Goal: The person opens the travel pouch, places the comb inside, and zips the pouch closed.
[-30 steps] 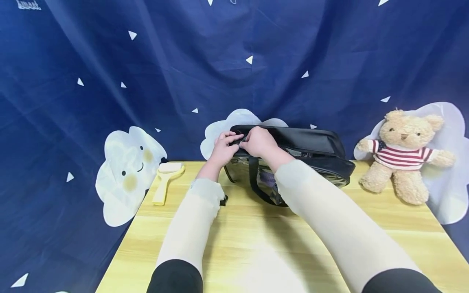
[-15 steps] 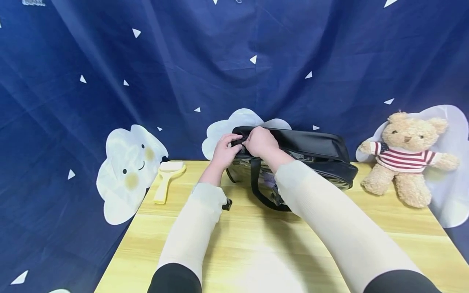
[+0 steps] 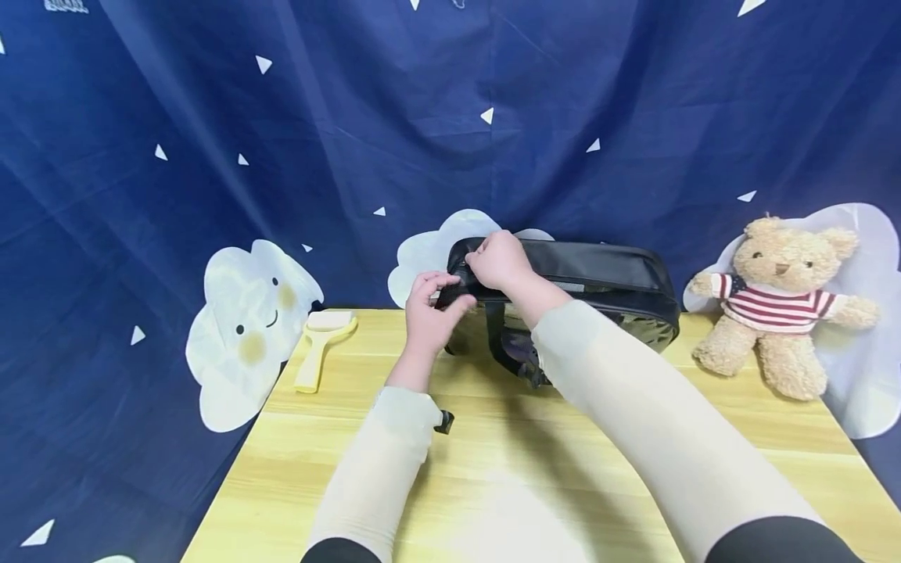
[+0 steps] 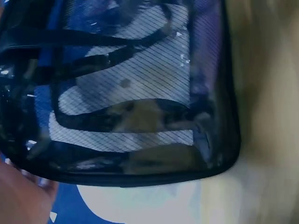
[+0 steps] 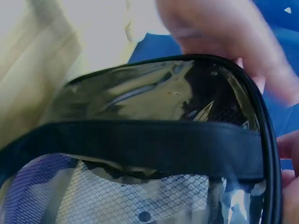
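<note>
A black bag with clear panels (image 3: 644, 328) stands at the table's back edge, its top partly open. At its top left, my right hand (image 3: 501, 262) has curled fingers pinching the edge or zipper; the exact spot is hidden. My left hand (image 3: 431, 313) is at the bag's left end, thumb spread away and fingers by the corner. The left wrist view shows the clear side and mesh contents (image 4: 154, 60), with part of a hand (image 4: 23, 196) at lower left. In the right wrist view, the left hand (image 5: 229, 32) is blurred beyond the bag's corner (image 5: 140, 93).
A yellow-handled tool with a white head (image 3: 317, 352) lies at the table's back left. A teddy bear in a striped shirt (image 3: 777, 305) sits at the back right. A small black object (image 3: 445, 422) shows beside the left sleeve. Blue curtain (image 3: 352, 117) hangs behind.
My left hand has drawn down and its thumb has come away from the bag's top. My right hand has risen slightly. The bag has tilted, and its top opening looks narrower.
</note>
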### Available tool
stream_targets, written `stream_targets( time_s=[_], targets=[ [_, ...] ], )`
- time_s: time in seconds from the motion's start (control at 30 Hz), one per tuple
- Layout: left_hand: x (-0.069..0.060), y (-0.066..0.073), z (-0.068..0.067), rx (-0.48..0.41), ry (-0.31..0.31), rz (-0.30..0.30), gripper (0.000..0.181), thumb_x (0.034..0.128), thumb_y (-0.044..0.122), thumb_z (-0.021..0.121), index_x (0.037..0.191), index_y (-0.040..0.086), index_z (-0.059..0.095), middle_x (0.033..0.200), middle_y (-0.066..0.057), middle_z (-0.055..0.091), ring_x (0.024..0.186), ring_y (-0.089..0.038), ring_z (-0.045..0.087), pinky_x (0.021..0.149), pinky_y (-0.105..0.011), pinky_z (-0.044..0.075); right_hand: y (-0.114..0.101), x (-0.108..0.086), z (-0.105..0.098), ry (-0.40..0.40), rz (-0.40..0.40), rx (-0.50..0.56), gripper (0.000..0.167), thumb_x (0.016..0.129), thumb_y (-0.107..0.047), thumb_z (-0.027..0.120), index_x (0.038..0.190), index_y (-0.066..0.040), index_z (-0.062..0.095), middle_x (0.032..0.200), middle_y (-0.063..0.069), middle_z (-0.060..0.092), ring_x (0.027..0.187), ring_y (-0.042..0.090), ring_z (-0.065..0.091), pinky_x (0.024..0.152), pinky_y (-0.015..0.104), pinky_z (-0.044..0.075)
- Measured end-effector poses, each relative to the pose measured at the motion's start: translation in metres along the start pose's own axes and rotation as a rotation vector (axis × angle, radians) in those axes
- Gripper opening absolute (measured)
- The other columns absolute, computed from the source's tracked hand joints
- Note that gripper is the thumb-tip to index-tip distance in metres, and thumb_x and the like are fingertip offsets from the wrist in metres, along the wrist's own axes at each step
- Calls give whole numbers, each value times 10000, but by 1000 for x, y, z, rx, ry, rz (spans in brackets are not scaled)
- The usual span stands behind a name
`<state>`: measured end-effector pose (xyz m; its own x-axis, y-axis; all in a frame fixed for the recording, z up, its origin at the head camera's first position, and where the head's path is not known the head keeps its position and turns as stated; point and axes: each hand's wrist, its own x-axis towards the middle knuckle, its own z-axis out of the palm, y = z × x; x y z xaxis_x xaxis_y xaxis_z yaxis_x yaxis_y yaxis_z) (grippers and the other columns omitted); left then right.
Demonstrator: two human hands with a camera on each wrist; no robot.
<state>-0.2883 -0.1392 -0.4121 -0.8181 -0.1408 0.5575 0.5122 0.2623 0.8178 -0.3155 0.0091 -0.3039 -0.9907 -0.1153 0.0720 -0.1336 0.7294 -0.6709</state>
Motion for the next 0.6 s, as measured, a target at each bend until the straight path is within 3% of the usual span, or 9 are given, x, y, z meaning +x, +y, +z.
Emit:
stream_targets(
  time_s=[0.1,0.17,0.3,0.37,0.6],
  targets=[
    [-9,-4,0,37,2,80,341,750,70,966,1052,4,822,1147,-174,647,1130,-295,605,937,-292,521,-2,-2,-6,-27,18,57,393,1035,-222,656,667,-105,578,672,-2,542,853,296,633,846,391,510],
    [-11,-5,1,56,21,107,309,761,67,959,1035,1,832,1121,-177,658,1113,-314,620,987,-321,528,-2,-2,-11,-51,35,69,360,1029,-229,664,698,-92,628,703,11,589,888,294,644,853,390,518],
    [-10,-4,3,76,48,103,241,785,57,937,1002,8,844,1077,-154,680,1069,-305,648,968,-315,544,4,-2,-23,-85,44,58,310,1010,-224,682,782,-25,746,817,43,689,891,269,640,805,357,519],
    [-9,-3,3,95,41,99,226,790,49,930,996,10,845,1065,-146,681,1058,-293,655,947,-303,552,8,-2,-28,-101,44,44,318,1009,-214,682,781,-8,763,795,39,694,829,253,623,745,336,500],
    [-9,1,7,126,2,117,200,831,60,905,1010,0,840,1069,-147,670,1054,-285,659,909,-303,579,14,-7,-35,-87,27,-29,490,1025,-235,673,564,-120,556,525,-41,439,613,212,502,597,321,412]
  ],
)
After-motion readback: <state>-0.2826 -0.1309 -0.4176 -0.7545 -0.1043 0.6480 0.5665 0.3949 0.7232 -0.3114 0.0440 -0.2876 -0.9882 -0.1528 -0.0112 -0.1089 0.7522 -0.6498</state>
